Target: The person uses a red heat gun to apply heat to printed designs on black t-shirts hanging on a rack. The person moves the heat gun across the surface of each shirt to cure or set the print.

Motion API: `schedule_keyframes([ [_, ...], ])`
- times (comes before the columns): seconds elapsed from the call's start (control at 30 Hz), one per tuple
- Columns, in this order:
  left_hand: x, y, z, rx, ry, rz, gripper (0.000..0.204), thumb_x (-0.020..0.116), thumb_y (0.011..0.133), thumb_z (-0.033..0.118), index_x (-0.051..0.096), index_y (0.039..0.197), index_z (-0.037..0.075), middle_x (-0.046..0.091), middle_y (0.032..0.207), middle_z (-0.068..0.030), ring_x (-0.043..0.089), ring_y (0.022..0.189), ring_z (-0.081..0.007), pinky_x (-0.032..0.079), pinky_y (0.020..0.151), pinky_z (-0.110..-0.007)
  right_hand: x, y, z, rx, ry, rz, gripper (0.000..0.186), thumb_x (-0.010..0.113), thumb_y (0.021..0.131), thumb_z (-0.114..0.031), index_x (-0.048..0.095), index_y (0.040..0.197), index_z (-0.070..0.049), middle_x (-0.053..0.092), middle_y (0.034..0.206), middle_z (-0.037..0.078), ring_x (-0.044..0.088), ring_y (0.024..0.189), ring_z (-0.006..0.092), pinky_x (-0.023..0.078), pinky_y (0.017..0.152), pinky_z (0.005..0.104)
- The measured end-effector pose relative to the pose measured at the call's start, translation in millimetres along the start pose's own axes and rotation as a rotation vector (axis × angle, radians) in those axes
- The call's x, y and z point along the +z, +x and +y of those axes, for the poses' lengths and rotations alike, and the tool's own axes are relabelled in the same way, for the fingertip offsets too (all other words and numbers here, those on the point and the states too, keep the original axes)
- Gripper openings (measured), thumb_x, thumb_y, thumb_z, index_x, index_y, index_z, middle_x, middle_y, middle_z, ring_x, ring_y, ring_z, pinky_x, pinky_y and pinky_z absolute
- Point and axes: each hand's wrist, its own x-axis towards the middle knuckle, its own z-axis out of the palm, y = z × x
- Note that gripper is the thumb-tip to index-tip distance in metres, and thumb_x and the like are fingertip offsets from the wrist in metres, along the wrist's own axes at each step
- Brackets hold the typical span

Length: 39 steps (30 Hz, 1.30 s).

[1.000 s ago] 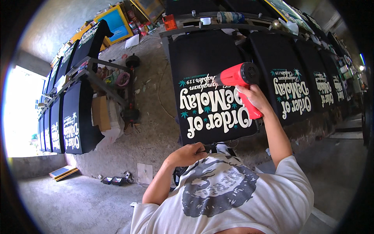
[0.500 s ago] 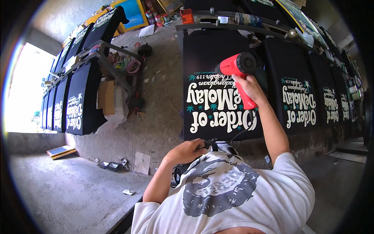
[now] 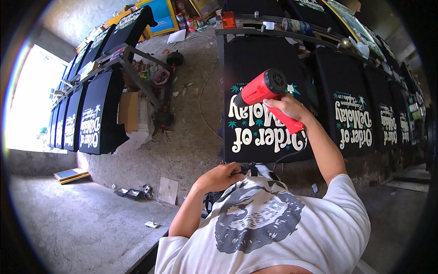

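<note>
White glare fills the window [image 3: 29,102] at the far left. Next to it, a row of black shirts [image 3: 96,114] with white lettering slopes down along a metal rack [image 3: 145,82], and wood-edged frames [image 3: 70,176] lie stacked below them. Brown cardboard [image 3: 129,112] stands beside the rack's lower part. Two dark flat cases [image 3: 127,193] lie on the concrete floor [image 3: 86,214], with a pale square board [image 3: 168,191] to their right.

Toward the middle, the left hand [image 3: 222,177] is at waist height against the person's white T-shirt [image 3: 273,237], fingers curled round a dark object [image 3: 247,168]; too little of it shows to tell what it is. Beyond, an orange-red container [image 3: 227,19] sits at the rail, above a broad black shirt [image 3: 255,59] laid out flat, printed in white with small green leaves. Over that print is the red heat gun [image 3: 262,89], its dark nozzle pointing left. The right hand [image 3: 289,108] grasps its handle from the right. A thin cord [image 3: 292,155] runs below it. Farther right, more printed black shirts [image 3: 349,73] stand in line.
</note>
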Motion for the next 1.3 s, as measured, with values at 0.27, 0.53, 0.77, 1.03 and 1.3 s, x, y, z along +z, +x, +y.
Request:
schedule_keyframes([
  [0.27,-15.4,-20.8,-18.2,0.056,0.041,-0.02,0.044,0.064,0.103,0.043,0.06,0.111,0.0,0.07,0.098,-0.0238,0.067,0.093,-0.0439,0.052,0.082,-0.048,29.9,-0.1,5.5,-0.01,-0.006,0.075,0.041,0.069,0.097,-0.037,0.066,0.122,-0.005,0.066,0.087,0.006,0.063,0.064,0.0123,0.055,0.056,0.0296],
  [0.53,-45.7,-42.8,-34.5,0.008,0.042,-0.105,0.044,0.063,0.103,0.043,0.061,0.11,0.0,0.07,0.1,-0.0247,0.068,0.094,-0.0446,0.051,0.082,-0.049,38.6,-63.5,3.0,-0.013,-0.116,0.162,0.033,0.07,0.096,-0.033,0.07,0.116,-0.006,0.067,0.085,0.005,0.065,0.069,0.0139,0.055,0.065,0.0322],
  [0.77,-59.8,-49.4,-44.4,0.028,0.097,-0.234,0.044,0.062,0.104,0.043,0.059,0.108,0.0,0.069,0.101,-0.0248,0.067,0.098,-0.0444,0.051,0.083,-0.048,78.4,-117.5,-11.2,0.199,-0.011,0.027,0.038,0.07,0.097,-0.037,0.068,0.123,-0.009,0.07,0.089,0.006,0.068,0.07,0.015,0.055,0.062,0.0326],
  [1.03,-54.5,-43.2,-59.0,0.092,0.135,-0.301,0.045,0.062,0.104,0.042,0.061,0.117,0.0,0.07,0.107,-0.0253,0.067,0.103,-0.0449,0.052,0.087,-0.048,100.2,-140.8,-1.1,0.19,0.035,0.011,0.032,0.07,0.098,-0.032,0.066,0.119,-0.007,0.069,0.089,0.006,0.065,0.066,0.013,0.054,0.056,0.0307],
  [1.3,-37.9,-26.2,-26.4,0.084,0.158,-0.303,0.045,0.062,0.103,0.042,0.061,0.117,-0.001,0.07,0.107,-0.0261,0.067,0.104,-0.0439,0.052,0.088,-0.048,81.3,-135.2,29.1,0.042,0.035,0.157,0.036,0.07,0.098,-0.034,0.067,0.123,-0.009,0.07,0.091,0.007,0.065,0.072,0.0137,0.055,0.064,0.0332],
])
